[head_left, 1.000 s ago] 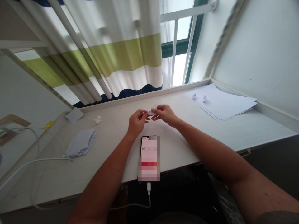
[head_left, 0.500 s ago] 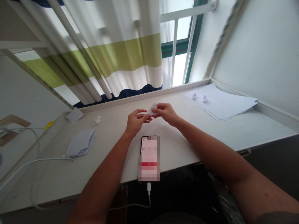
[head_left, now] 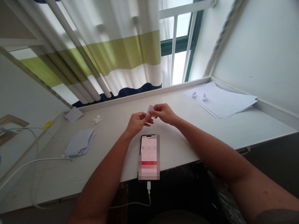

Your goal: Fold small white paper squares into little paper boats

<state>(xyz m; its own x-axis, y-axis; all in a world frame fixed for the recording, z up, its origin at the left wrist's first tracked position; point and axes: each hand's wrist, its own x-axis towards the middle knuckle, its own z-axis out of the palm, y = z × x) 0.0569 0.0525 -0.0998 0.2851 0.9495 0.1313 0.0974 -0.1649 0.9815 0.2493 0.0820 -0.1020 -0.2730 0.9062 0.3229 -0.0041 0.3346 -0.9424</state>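
A small white folded paper piece [head_left: 149,109] is held just above the white desk [head_left: 112,168] at its middle. My left hand [head_left: 138,122] pinches its lower left side with fingers curled. My right hand [head_left: 164,113] pinches its right side between thumb and fingers. The piece stands tilted upward between the two hands. Right below the hands a phone [head_left: 149,157] lies on the desk with its screen lit.
A stack of white sheets [head_left: 224,101] lies at the back right, with two tiny folded paper shapes [head_left: 199,95] on it. Folded paper sheets [head_left: 80,143] and a crumpled scrap [head_left: 97,119] lie at the left. White cables [head_left: 35,160] run along the left. A striped curtain [head_left: 112,59] hangs behind.
The paper piece has turned from lying flat between the hands to standing tilted up. Both hands stayed close together at the desk's middle.
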